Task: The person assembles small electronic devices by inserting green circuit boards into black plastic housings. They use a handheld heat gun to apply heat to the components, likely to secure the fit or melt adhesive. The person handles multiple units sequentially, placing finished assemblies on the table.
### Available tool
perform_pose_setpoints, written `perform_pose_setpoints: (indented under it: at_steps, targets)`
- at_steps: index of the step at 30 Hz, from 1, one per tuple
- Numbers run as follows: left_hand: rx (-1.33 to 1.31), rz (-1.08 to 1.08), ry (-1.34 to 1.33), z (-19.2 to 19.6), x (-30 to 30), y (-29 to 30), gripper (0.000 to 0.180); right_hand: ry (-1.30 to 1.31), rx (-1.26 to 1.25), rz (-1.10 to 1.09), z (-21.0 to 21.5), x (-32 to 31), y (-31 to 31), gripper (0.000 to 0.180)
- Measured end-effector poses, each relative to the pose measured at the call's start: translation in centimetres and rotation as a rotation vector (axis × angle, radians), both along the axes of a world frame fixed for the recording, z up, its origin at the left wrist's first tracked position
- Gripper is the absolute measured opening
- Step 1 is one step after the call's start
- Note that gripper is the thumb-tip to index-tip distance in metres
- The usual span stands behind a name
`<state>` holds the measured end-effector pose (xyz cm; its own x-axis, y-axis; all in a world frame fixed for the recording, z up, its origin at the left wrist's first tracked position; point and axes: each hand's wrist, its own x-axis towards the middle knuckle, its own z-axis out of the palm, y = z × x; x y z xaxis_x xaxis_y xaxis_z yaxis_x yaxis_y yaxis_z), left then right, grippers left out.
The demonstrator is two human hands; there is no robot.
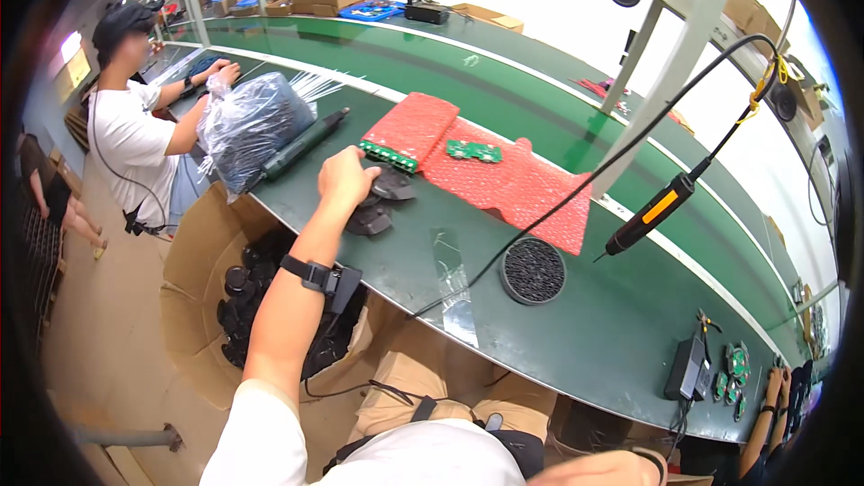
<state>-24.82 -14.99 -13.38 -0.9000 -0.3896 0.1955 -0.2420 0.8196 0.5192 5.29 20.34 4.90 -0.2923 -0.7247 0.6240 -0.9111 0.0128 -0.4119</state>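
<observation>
My left hand [345, 178] reaches over the table, its fingers curled in. It is right beside a small pile of black plastic parts [371, 220] and the end of a row of green circuit boards [389, 157]. Whatever the fingers may hold is hidden. Those boards stick out of a red bubble-wrap bag [414, 121]. Another green circuit board [474, 151] lies on a flat red bubble-wrap sheet [540, 193]. Of my right arm only a bent forearm [594, 470] with a wristband shows at the lower edge; its hand is out of the picture.
A round tub of small black pieces [534, 271] stands mid-table. An electric screwdriver [655, 213] hangs on a cable over the right side. An open carton [202, 306] of black parts is below the table edge. At left a co-worker [135, 126] handles a plastic bag [256, 117].
</observation>
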Motion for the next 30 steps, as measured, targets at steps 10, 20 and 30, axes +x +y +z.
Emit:
perform_pose_setpoints:
  at_steps: [10, 20, 30]
  targets:
    - [0.734, -0.698, 0.114, 4.3, 10.1, 8.0, 0.016, -0.819, -0.232, -0.716, -11.5, -5.2, 6.2, 0.047]
    - [0.125, -0.485, 0.437, 2.8, 1.8, 15.3, 0.013, -1.135, -0.212, -0.92, -17.4, -8.2, 14.9, 0.028]
    - [-0.327, -0.439, 0.141, -3.4, -11.0, 12.0, 0.052, -0.491, -0.029, -1.175, -17.5, -6.7, 16.6, 0.02]
